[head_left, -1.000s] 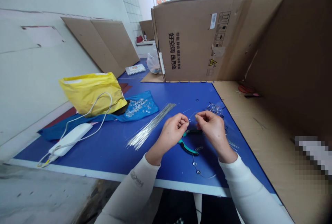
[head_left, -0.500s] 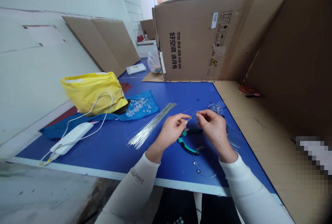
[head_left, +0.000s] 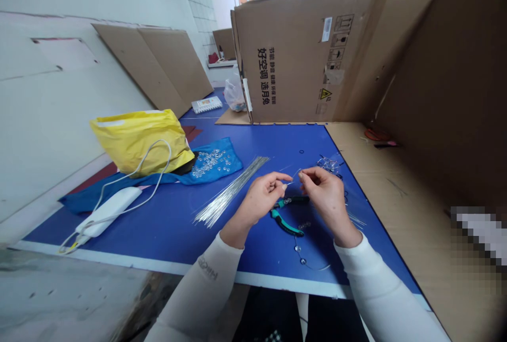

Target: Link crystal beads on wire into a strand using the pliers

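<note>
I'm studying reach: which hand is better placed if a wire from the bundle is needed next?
Probably the left. The left hand is close beside the wire bundle; the right hand is farther off, beyond the left. Whether the left grips anything is too fine to tell.

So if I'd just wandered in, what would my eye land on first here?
Probably the bright yellow bag on the left of the blue tabletop, beside clear beads scattered on a blue sheet. A big cardboard box with Chinese lettering stands across the back. Front and centre, the right hand pinches thin wire, close to the left hand, with teal-and-black pliers lying just below.
</note>
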Motion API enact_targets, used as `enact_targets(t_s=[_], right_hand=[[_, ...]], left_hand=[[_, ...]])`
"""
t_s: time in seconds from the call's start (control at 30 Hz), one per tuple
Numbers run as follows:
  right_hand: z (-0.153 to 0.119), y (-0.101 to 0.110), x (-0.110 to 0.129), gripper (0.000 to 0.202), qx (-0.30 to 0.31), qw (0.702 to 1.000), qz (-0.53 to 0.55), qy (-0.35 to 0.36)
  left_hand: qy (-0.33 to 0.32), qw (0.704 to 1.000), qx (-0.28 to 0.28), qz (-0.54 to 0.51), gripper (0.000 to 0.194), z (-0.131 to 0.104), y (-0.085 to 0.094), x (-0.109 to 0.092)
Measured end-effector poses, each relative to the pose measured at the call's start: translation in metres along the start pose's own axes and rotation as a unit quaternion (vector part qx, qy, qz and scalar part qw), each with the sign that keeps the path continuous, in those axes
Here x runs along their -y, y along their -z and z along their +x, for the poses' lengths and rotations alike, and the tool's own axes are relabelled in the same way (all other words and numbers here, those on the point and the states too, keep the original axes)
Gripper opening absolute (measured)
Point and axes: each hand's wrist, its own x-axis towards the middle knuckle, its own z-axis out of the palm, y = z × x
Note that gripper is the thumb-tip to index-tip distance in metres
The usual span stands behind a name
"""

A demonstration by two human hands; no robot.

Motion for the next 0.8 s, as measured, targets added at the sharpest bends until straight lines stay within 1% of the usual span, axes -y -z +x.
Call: enact_targets(t_s=[0.2, 0.33, 0.47, 0.63, 0.8], right_hand=[[-0.0001, 0.0002, 0.0027, 0.024, -0.006, 1.0, 0.022, -0.017], [0.0007, 0.0015, 0.0039, 0.022, -0.008, 0.999, 0.036, -0.018], [0.001, 0.0021, 0.0051, 0.021, -0.003, 0.998, 0.052, -0.034], [0.0001, 0.0007, 0.0046, 0.021, 0.008, 0.998, 0.051, -0.042], [-0.0005, -0.0007, 0.0032, 0.021, 0.008, 0.998, 0.044, -0.039]], left_hand=[[0.011, 1.0, 0.012, -0.018, 0.024, -0.0012, 0.0001, -0.0033], [0.019, 0.999, 0.018, -0.029, 0.025, -0.0016, 0.0003, -0.0037], [0.019, 0.999, 0.028, -0.04, 0.025, -0.0013, 0.0008, -0.002], [0.012, 0.999, 0.013, -0.044, 0.021, -0.0006, 0.0002, -0.0007], [0.021, 0.998, 0.021, -0.056, 0.018, -0.0009, -0.0007, -0.0006]])
